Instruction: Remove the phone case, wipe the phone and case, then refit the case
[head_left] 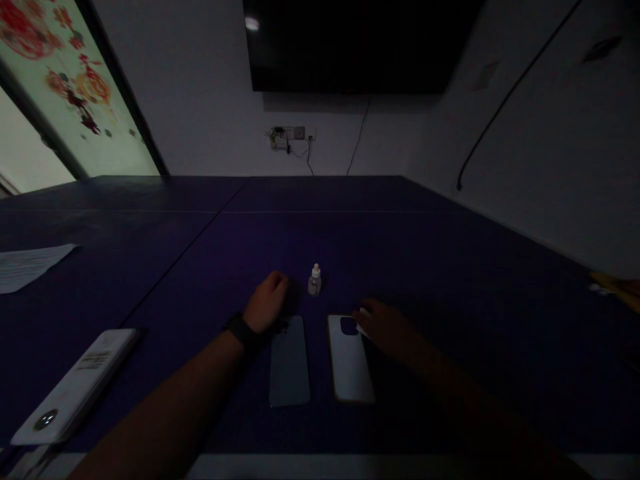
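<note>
Two phones lie face down side by side on a dark blue table (450, 280): a bluish phone (289, 363) on the left and a pale phone (349, 363) on the right. A small dropper bottle (315, 281) stands just beyond them. My left hand (267, 300), with a dark watch on the wrist, rests curled into a loose fist at the top corner of the bluish phone. My right hand (383, 325) lies at the top right corner of the pale phone, with something small and white at its fingertips. The room is dim, so the fingers are hard to read.
A white flat box (75, 387) lies near the front left edge. A sheet of paper (27, 263) lies at the far left. A black screen (350, 43) hangs on the wall behind, above a socket with cables. Something yellowish (617, 287) sits at the right edge.
</note>
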Tool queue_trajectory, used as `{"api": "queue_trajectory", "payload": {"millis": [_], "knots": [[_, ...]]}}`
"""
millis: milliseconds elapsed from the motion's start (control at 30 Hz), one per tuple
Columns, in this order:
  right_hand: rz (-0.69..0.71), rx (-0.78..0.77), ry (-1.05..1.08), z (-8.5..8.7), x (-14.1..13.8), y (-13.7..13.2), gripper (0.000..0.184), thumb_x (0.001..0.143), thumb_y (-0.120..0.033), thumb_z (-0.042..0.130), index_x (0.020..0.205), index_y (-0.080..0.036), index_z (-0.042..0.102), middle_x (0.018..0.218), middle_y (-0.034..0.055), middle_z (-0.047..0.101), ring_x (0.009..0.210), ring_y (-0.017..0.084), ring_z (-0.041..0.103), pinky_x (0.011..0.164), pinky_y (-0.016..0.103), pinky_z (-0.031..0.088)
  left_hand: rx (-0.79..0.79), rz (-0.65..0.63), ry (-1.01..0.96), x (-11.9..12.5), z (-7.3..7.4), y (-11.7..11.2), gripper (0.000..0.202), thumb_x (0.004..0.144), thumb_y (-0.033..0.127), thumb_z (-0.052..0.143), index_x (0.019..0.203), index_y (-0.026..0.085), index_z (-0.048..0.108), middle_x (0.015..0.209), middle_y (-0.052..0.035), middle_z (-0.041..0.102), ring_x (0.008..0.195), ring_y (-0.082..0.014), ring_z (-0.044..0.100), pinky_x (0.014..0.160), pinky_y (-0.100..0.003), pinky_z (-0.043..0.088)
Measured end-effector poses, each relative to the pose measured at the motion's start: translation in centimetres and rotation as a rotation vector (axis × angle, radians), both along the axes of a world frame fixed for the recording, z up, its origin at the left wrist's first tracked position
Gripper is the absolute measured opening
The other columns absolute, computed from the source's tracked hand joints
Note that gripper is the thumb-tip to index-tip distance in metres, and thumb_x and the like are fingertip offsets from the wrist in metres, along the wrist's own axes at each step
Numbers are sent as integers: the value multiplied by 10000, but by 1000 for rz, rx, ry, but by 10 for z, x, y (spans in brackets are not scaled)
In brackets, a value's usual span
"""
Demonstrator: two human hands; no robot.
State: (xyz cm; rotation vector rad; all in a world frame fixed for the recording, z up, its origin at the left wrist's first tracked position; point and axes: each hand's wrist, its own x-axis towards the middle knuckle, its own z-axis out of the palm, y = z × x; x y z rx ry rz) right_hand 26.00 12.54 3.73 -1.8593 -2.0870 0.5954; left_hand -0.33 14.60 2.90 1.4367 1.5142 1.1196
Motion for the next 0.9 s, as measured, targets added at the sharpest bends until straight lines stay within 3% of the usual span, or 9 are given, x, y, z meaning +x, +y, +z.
{"api": "queue_trajectory", "payload": {"millis": [100, 200, 267, 400, 533, 667, 900], "knots": [[158, 154, -35, 8, -10, -24, 409, 954, -395, 533, 1277, -150, 588, 1040, 151, 745, 894, 261, 723, 760, 353, 500, 18, -78, 171, -9, 6, 4, 209, 866, 364, 549, 734, 209, 600, 742, -37, 606, 720, -192, 526, 669, -301, 351], [569, 253, -81, 9, -33, -57, 390, 841, -439, 714, 1152, -220, 626, 1039, 74, 738, 874, 244, 711, 713, 322, 484, -13, -207, 284, -18, 9, 7, 258, 845, 345, 587, 623, 214, 602, 628, -23, 589, 619, -178, 507, 651, -304, 336], [756, 268, -160, 4, -50, -74, 464, 745, -520, 796, 1053, -213, 633, 972, 52, 722, 834, 253, 694, 649, 313, 458, -35, -286, 326, -22, 10, 7, 272, 837, 362, 601, 606, 220, 615, 594, -16, 593, 575, -168, 503, 629, -295, 331], [801, 299, -279, -9, -72, -81, 418, 773, -492, 778, 1004, -182, 621, 979, 64, 706, 807, 225, 676, 603, 286, 420, -58, -401, 356, -26, 15, 3, 308, 826, 442, 633, 597, 236, 638, 554, -5, 598, 513, -157, 491, 593, -282, 311], [827, 270, -321, -13, -73, -72, 321, 819, -438, 710, 985, -176, 629, 985, 71, 708, 819, 228, 675, 602, 293, 421, -69, -452, 325, -23, 18, -5, 376, 816, 508, 658, 548, 246, 622, 496, 1, 558, 464, -153, 455, 574, -280, 293], [837, 273, -318, -18, -71, -71, 351, 779, -458, 698, 979, -176, 639, 974, 76, 714, 795, 245, 678, 581, 306, 412, -68, -439, 236, -17, 13, -11, 391, 803, 534, 683, 546, 248, 615, 471, 3, 518, 456, -155, 441, 583, -282, 316], [909, 467, -270, -36, -70, -74, 177, 783, -332, 631, 885, -189, 617, 848, 48, 694, 697, 206, 640, 555, 303, 378, -51, -380, 12, -7, 7, -16, 221, 787, 456, 710, 709, 254, 665, 501, 26, 435, 561, -182, 488, 621, -286, 360]]}}
